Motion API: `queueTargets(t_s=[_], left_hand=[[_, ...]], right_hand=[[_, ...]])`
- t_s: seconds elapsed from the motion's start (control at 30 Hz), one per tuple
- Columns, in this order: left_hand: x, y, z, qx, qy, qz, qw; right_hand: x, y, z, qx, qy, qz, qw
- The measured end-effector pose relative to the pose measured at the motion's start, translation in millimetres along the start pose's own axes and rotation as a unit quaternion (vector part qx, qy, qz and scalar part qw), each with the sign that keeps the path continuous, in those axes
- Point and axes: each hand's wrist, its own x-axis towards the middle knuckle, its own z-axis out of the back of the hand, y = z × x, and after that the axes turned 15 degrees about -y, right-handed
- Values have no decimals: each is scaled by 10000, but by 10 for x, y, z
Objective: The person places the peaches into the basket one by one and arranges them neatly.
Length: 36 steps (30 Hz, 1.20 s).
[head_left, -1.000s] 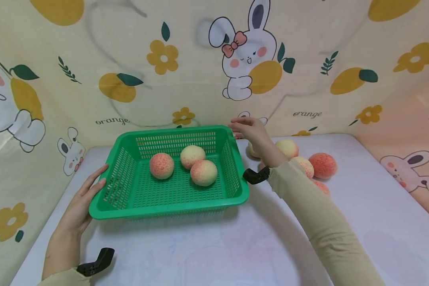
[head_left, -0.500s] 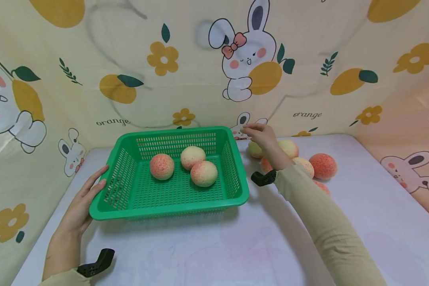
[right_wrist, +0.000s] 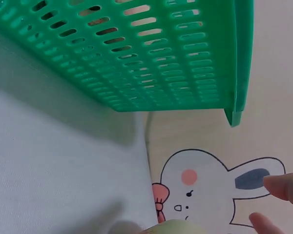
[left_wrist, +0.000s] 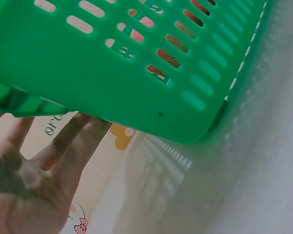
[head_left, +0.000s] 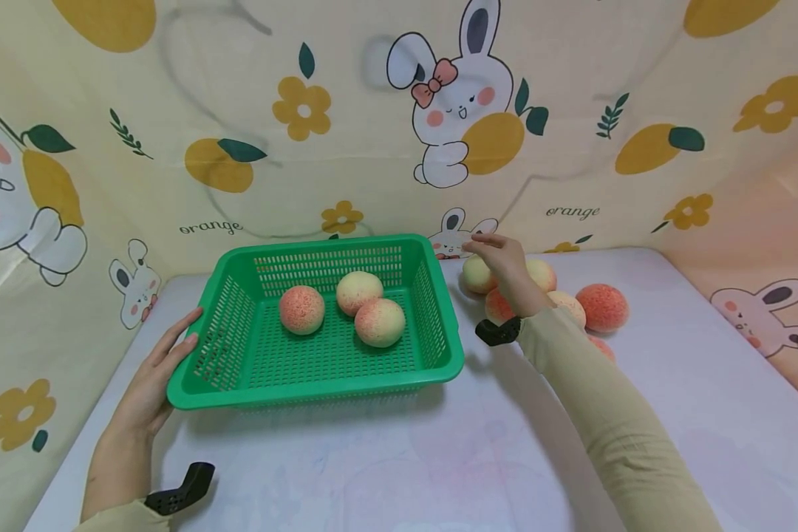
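Three toy peaches, cream and pink-red, lie in a green plastic basket (head_left: 346, 384); one peach (head_left: 302, 310) sits to the left of the other two. My left hand (head_left: 148, 388) holds the basket's left rim, thumb on the rim, and the left wrist view shows its fingers (left_wrist: 71, 144) reaching under it. Beyond the basket's right side, my right hand (head_left: 508, 273) hovers over a group of peaches, holding nothing. Closest to its fingertips is a pale yellow peach (head_left: 477, 274), whose top also shows in the right wrist view. My right hand and forearm partly hide the group.
Right of my right hand lies a red peach (head_left: 602, 308), with others partly behind the sleeve. A pale cloth covers the table (head_left: 399, 458). Behind it hangs a printed curtain (head_left: 366, 170) with rabbits and flowers, close to the basket's back edge.
My right hand has moved right and slightly down, from beside the basket's back right corner to above the peaches, uncovering the pale yellow one. My left hand and the basket have stayed put.
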Motion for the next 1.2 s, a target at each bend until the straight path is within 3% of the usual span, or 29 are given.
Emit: queueTargets(t_s=[0.33,0.57,0.9,1.2], left_hand=[[9,18,6,-134,83,-68,9999],[11,22,23,-180,76,-34,9998],[13,25,29,-185,66,-7,9998],[7,21,7,-135,79,-58,9999]], right_hand=[[41,-32,30,-134,311,-395,9986],[82,-40,-9,-607,582,-189,9963],[95,-66,-201,-1335,934,508,9853],[129,-99,-253,-1445,861,470,9846]])
